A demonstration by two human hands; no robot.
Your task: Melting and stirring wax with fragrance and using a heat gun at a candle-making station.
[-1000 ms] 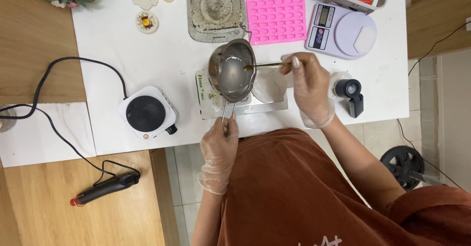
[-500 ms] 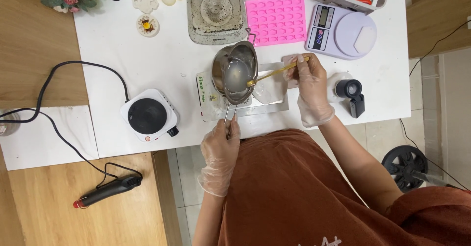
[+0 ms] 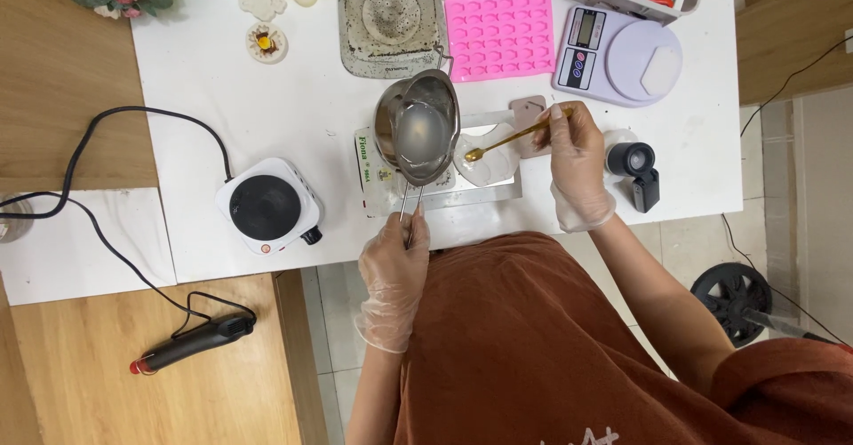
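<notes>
My left hand point(image 3: 395, 258), in a clear glove, grips the wire handle of a small steel melting pot point(image 3: 418, 125) held above the white table point(image 3: 293, 99). The pot holds a pale liquid. My right hand point(image 3: 579, 156), also gloved, pinches a thin gold spoon point(image 3: 508, 139). The spoon's bowl is out of the pot, over a clear mould point(image 3: 484, 162) that lies on a shiny metal tray point(image 3: 471, 194) just right of the pot.
A small white hot plate point(image 3: 267, 205) with a black cord sits left. A pink silicone mould point(image 3: 499, 35), a lilac kitchen scale point(image 3: 617, 54) and a grey tray point(image 3: 391, 19) lie at the back. A black cylinder point(image 3: 633, 162) stands right; a heat tool point(image 3: 191, 343) lies on wood.
The spoon came out of the pot and moved right, over the clear mould. My right hand shifted right with it. The pot stayed in my left hand.
</notes>
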